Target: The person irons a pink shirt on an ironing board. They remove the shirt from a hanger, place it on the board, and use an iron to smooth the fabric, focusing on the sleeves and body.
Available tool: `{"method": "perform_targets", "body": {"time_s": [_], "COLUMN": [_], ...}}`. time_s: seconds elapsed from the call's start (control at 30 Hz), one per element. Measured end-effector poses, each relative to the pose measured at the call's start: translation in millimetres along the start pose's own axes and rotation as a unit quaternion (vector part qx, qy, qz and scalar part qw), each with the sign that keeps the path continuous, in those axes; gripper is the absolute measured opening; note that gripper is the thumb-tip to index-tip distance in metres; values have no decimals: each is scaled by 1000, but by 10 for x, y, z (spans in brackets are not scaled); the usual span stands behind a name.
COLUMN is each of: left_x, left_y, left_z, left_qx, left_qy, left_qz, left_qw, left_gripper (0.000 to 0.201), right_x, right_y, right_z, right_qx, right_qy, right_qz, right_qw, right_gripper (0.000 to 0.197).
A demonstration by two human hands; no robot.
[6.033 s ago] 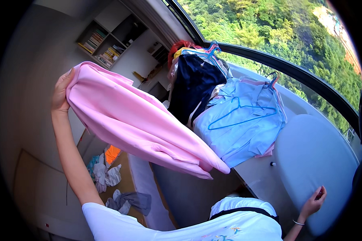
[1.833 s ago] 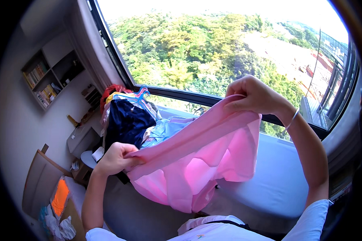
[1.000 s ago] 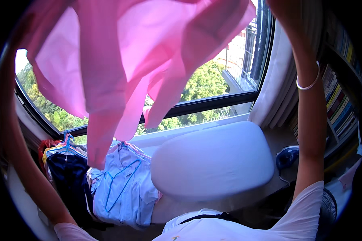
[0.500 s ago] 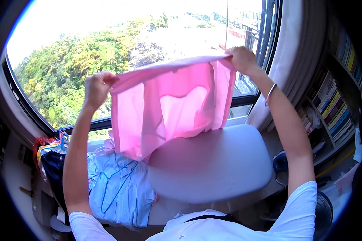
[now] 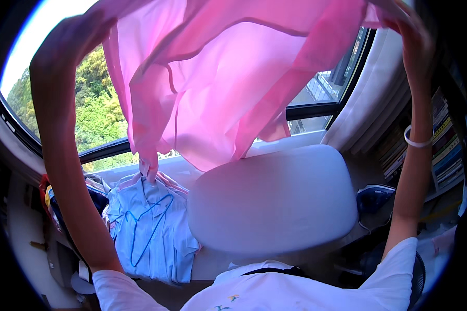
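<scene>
Fingers of both the left hand (image 5: pixel 70 39) and right hand (image 5: pixel 412 31) clamp the pink garment (image 5: pixel 228 83), which hangs spread between them above the padded board's (image 5: pixel 272 207) far edge.

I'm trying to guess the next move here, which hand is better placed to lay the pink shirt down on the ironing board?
Probably the right hand. It grips the pink shirt almost directly above the ironing board, while the left hand holds the other end out over the pile of light blue shirts.

Garment (image 5: pixel 218 83) above ironing board (image 5: pixel 272 205); shirt pile (image 5: pixel 150 228) left, iron (image 5: pixel 376 197) right.
</scene>
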State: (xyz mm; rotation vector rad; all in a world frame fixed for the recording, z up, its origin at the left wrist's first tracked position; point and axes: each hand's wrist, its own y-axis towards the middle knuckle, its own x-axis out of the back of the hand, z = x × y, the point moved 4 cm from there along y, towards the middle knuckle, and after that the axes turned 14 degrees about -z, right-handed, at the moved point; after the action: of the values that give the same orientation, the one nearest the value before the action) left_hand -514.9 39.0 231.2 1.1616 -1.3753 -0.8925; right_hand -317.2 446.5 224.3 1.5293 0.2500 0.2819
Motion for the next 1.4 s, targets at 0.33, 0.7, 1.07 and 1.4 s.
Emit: {"method": "perform_targets", "body": {"time_s": [0.33, 0.7, 1.07, 1.4], "left_x": [-598, -425, -349, -639], "left_y": [-4200, -4622, -4832, -5262], "left_z": [-920, -1324, -1294, -1231], "left_qx": [273, 253, 493, 794], "left_qy": [26, 111, 160, -281], "left_qz": [227, 190, 56, -243], "left_qw": [935, 942, 853, 481], "left_gripper": [27, 26, 19, 46], "right_x": [1235, 1464, 1799, 1634], "right_y": [-4048, -4171, -4341, -5170], "right_z": [1079, 1273, 1253, 1472], "right_qx": [-161, -214, -411, -831], "right_qy": [-192, -208, -264, 15], "right_qz": [402, 380, 264, -243], "right_qw": [881, 876, 832, 500], "right_gripper": [34, 44, 43, 60]}}
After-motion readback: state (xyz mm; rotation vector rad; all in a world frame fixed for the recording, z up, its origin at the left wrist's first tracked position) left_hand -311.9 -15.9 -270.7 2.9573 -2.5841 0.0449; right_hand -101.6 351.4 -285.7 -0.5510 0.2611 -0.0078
